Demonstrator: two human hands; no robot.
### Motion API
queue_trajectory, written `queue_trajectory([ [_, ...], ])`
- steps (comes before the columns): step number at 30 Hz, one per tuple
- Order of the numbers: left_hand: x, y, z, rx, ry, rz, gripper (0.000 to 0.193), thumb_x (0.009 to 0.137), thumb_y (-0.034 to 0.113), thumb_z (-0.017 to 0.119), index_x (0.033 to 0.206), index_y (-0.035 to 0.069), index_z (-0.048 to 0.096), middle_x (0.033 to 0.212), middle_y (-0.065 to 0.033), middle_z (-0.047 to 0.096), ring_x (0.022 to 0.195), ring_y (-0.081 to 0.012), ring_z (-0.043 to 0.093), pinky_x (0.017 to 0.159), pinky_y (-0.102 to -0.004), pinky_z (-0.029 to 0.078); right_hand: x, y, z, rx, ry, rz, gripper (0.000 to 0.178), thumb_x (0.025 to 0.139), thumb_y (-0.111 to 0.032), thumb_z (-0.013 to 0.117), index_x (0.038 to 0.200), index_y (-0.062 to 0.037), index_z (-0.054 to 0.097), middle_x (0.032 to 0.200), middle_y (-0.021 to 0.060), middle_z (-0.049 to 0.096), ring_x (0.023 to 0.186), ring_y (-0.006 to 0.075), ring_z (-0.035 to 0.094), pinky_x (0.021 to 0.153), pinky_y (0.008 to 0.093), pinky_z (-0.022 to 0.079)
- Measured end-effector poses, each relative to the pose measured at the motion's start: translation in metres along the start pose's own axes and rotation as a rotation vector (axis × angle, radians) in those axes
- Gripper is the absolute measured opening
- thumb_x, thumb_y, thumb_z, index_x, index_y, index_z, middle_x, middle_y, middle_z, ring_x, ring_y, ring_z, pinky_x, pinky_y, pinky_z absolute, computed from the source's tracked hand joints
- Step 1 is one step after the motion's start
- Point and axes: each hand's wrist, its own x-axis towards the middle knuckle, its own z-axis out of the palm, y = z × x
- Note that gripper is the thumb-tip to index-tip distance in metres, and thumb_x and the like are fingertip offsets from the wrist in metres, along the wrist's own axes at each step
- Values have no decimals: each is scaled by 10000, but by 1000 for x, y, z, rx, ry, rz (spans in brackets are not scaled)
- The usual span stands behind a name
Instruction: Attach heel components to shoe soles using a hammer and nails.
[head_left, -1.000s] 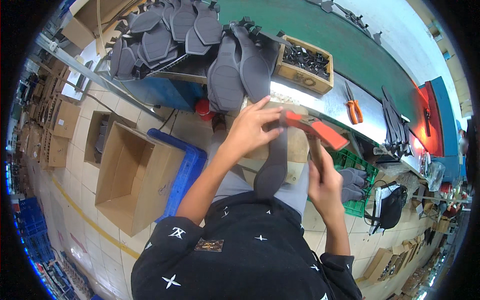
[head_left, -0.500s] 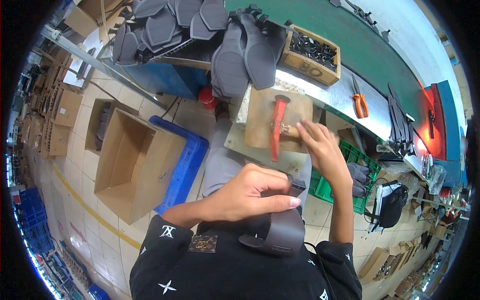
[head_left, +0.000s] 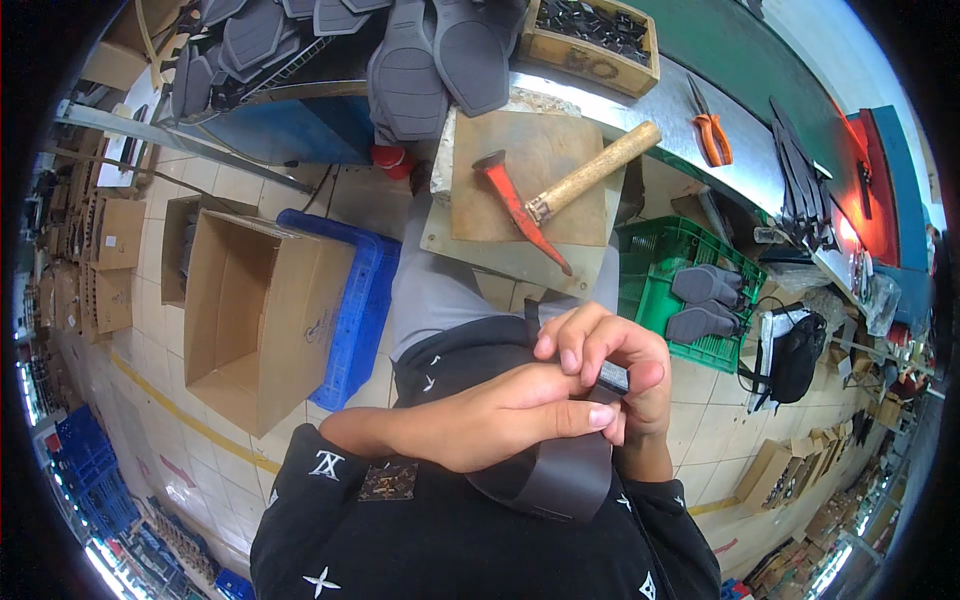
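Observation:
Close to my body, my left hand [head_left: 500, 418] pinches a dark brown sandal strap [head_left: 572, 478], its thumb pressed along the band. The strap's wide loop hangs below the fingers. My right hand [head_left: 635, 365] has closed around the strap's other part, next to a small block-like end with a grey, rough-looking top [head_left: 613, 378]. What lies under the fingers is hidden. Beyond the hands, a hammer [head_left: 590, 175] with a red head and wooden handle rests on a brown board [head_left: 480, 215]; neither hand touches it.
Grey sandal soles [head_left: 410, 85] are piled at the back, beside a wooden box [head_left: 590, 62] of small black parts. Orange-handled pliers [head_left: 712, 135] lie on the metal bench. A cardboard box [head_left: 290, 350] and blue crate [head_left: 350, 320] stand left, a green crate [head_left: 650, 250] right.
My right hand has let go of the hammer, which now lies turned on the board, and has come back to grip the strap beside my left hand. The view has shifted downward.

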Motion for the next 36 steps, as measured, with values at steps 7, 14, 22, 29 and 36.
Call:
queue_trajectory([
  [7,4,-1,9,8,52,-79,339,1031,283,454,1052,-16,612,1072,-93,574,1096,-180,523,987,-301,384,-9,-3,0,41,51,33,628,902,-608,506,923,10,621,973,150,570,1042,299,559,922,411,447],
  [14,9,-1,13,142,90,-111,357,1029,294,452,1032,-19,622,1094,-127,573,1109,-207,529,991,-308,386,-12,0,-9,171,15,-9,568,927,-542,536,937,17,637,983,162,585,1060,308,551,937,419,436],
  [22,16,2,14,110,120,-188,356,1026,287,459,1027,-27,628,1106,-128,574,1117,-198,522,982,-309,395,-13,4,-6,196,126,-15,542,948,-542,504,804,-29,605,867,101,576,942,286,552,882,405,423],
  [29,20,5,17,97,129,-243,360,1027,285,455,1020,-31,629,1106,-127,580,1109,-193,525,971,-312,403,-21,5,-14,267,64,25,542,939,-522,529,939,12,626,970,150,590,1038,303,553,942,438,425],
  [36,30,-4,16,193,118,-205,353,1025,281,456,1009,-23,634,1058,-123,599,1062,-196,551,953,-313,412,-26,5,-21,167,121,-54,556,966,-543,457,852,-16,591,894,113,570,993,302,551,902,424,429],
])
